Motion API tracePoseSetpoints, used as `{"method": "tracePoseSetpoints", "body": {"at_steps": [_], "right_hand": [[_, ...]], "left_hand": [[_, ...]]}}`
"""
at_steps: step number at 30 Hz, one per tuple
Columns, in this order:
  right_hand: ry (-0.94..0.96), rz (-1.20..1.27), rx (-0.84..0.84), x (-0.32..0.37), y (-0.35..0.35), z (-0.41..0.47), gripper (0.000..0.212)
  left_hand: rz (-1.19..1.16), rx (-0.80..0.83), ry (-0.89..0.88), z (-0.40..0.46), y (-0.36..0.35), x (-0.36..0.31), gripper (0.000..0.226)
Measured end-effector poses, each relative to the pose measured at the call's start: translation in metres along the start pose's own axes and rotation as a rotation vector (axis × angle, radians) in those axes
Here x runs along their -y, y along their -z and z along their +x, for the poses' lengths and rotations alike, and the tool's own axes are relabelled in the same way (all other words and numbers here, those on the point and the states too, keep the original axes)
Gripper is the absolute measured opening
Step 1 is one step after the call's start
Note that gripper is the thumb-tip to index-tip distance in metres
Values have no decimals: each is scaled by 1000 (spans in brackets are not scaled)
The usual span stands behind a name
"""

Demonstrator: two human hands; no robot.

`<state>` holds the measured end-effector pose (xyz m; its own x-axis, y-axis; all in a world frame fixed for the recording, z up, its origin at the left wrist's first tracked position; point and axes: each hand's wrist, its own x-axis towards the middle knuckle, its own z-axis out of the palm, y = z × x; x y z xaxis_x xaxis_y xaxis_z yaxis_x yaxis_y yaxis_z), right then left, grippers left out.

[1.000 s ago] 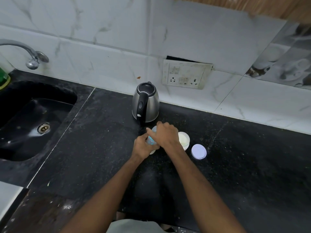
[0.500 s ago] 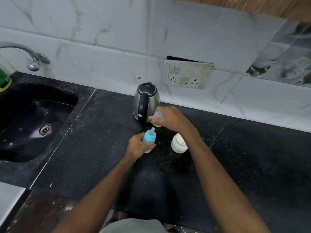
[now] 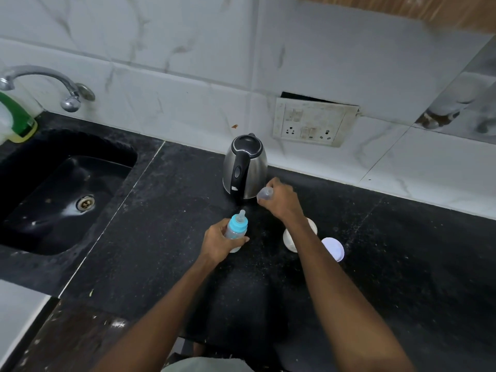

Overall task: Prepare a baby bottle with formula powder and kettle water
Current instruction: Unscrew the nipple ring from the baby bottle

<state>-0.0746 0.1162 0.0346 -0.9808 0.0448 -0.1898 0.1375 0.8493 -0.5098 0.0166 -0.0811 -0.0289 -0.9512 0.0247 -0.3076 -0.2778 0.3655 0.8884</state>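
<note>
Countertop (image 3: 166,237): left hand (image 3: 218,244) holds baby bottle (image 3: 236,228) upright, teat up.

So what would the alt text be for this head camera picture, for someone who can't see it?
On a black kitchen counter, a person's left hand holds a baby bottle with a blue collar, while the right hand holds its clear cap beside a steel kettle. An open white tub and its lid lie nearby.

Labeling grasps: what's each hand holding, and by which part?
Left hand grips the baby bottle around its clear body, below the blue collar. Right hand holds the clear cap by its closed end.
</note>
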Motion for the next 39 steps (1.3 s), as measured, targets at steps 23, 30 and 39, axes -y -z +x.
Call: {"method": "tracePoseSetpoints", "body": {"at_steps": [23,30,39], "right_hand": [[-166,-197,188,-29,-77,6,89],[-128,-140,165,-7,-28,7,58],[-38,119,159,54,18,-46,72]], "left_hand": [[37,26,-46,10,9,4,56],[-11,4,-48,8,7,0,58],[-40,-54,-69,1,1,-11,53]]}}
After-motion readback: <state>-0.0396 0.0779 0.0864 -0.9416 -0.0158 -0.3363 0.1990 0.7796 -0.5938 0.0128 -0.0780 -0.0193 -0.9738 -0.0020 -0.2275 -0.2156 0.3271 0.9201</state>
